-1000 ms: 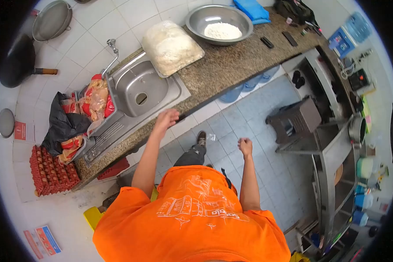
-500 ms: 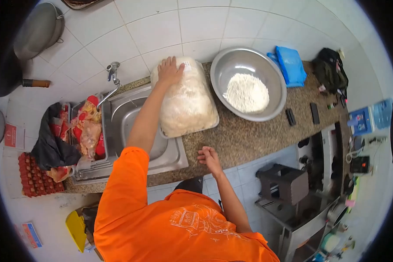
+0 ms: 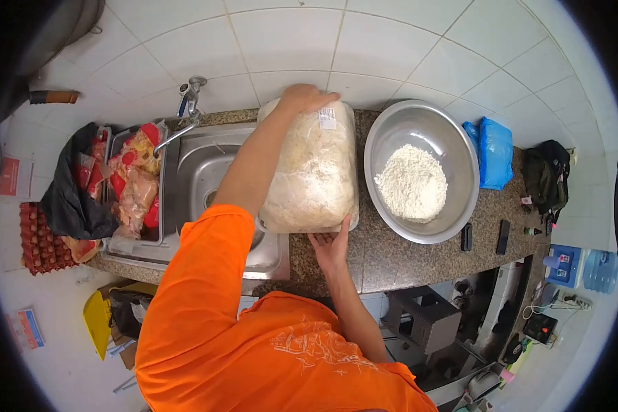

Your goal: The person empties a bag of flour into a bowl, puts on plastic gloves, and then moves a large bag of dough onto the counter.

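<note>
A large plastic-wrapped pale block (image 3: 309, 172) on a tray lies partly over the sink's right side and partly on the counter. My left hand (image 3: 310, 99) is at its far edge near a white label, fingers bent over the edge. At the near edge, my right hand (image 3: 332, 247) has its fingers apart, with fingertips under or against the tray's rim. Just right of the block stands a steel bowl (image 3: 460, 141) holding white powder (image 3: 412, 183).
A sink (image 3: 237, 137) with a faucet (image 3: 191, 103) lies left. Beyond it are a tray of packaged meat (image 3: 137, 185), a black bag (image 3: 75, 196) and egg cartons (image 3: 41, 240). A blue package (image 3: 494, 152), two dark objects and a dark bag (image 3: 548, 172) sit right.
My left hand has slid to the block's far edge. My right hand has gone from the counter's front up to the near edge and opened. The view has shifted.
</note>
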{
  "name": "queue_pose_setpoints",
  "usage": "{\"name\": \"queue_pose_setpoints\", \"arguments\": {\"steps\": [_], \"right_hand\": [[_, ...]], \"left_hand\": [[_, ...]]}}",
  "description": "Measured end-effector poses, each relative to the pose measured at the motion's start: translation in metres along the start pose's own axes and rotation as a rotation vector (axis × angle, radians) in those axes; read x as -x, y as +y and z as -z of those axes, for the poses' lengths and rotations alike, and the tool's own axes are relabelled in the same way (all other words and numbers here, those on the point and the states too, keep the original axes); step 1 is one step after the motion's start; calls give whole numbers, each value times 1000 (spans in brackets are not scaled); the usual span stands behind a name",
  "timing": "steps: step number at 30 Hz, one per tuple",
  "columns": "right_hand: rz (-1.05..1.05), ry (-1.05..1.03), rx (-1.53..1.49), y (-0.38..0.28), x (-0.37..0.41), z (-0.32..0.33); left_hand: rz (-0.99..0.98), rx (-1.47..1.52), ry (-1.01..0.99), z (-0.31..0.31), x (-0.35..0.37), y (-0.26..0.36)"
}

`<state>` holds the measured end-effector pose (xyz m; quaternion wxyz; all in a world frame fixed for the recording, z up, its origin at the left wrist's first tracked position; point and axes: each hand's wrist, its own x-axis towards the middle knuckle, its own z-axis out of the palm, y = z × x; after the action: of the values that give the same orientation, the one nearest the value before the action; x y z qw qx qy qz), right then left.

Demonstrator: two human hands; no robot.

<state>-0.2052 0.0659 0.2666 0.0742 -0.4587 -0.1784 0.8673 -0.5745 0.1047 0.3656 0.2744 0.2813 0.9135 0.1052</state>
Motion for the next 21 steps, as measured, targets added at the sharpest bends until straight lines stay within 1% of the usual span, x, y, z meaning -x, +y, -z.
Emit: {"name": "queue_pose_setpoints", "arguments": {"steps": [2,4,8,9,11,13,14,15,17,18,19,20,21], "right_hand": [[15,18,-43,4,0,0],[27,83,-90,4,0,-7],[23,40,-104,11,14,5],[27,40,-98,15,22,12],[30,37,-91,24,41,29],[42,40,2,27,64,49],[34,93,-8,30,68,63],[28,104,-11,29,74,76],[69,109,86,23,87,105],[128,131,54,18,83,118],[126,150,43,9,84,130],[160,231,182,-4,81,140],[189,312,323,-17,80,148]], "left_hand": [[-40,19,43,1,11,3],[-46,22,88,-6,15,0],[-41,-8,169,-23,25,-2],[-46,-6,170,-26,38,0],[-97,2,101,-32,69,2],[-133,-34,144,-54,90,-2],[-169,-66,179,-67,101,-5],[-168,-65,166,-75,119,-5],[-118,9,134,-79,160,0],[-125,6,119,-87,173,0],[-109,71,192,-97,187,-2],[-93,137,268,-104,201,-4],[-100,137,253,-109,216,-4]]}}
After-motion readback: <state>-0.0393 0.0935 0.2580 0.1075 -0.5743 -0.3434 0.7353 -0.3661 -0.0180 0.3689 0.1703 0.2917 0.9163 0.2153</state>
